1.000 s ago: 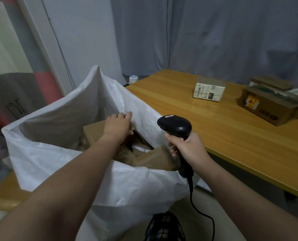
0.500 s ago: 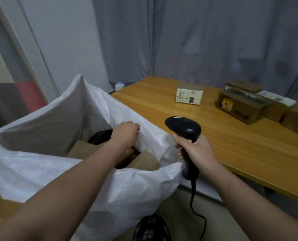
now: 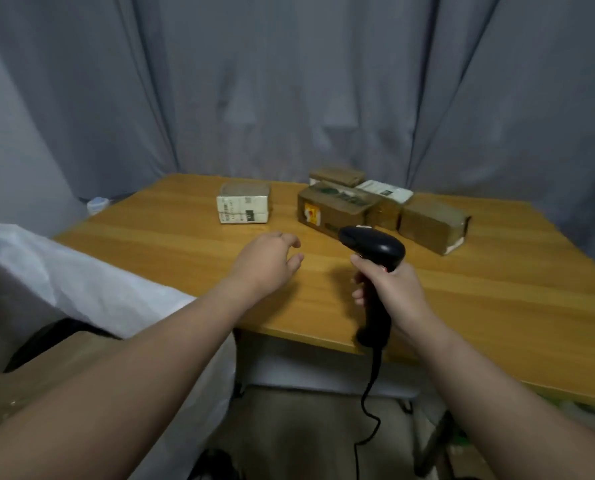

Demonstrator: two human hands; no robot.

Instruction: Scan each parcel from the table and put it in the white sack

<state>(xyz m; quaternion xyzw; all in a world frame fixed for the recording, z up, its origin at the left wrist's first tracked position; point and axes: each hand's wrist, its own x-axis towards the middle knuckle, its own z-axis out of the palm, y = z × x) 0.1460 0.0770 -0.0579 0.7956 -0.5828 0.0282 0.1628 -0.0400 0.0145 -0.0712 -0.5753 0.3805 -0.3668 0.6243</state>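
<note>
Left hand over table — fingers loose, holding nothing; right hand grips black scanner. White-labelled parcel just ahead; white sack at left.

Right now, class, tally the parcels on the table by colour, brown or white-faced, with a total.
Brown: 3, rear box, stickered box, right box
White-faced: 2, labelled box, white-topped parcel
Total: 5
The brown under the white top may be separate.
</note>
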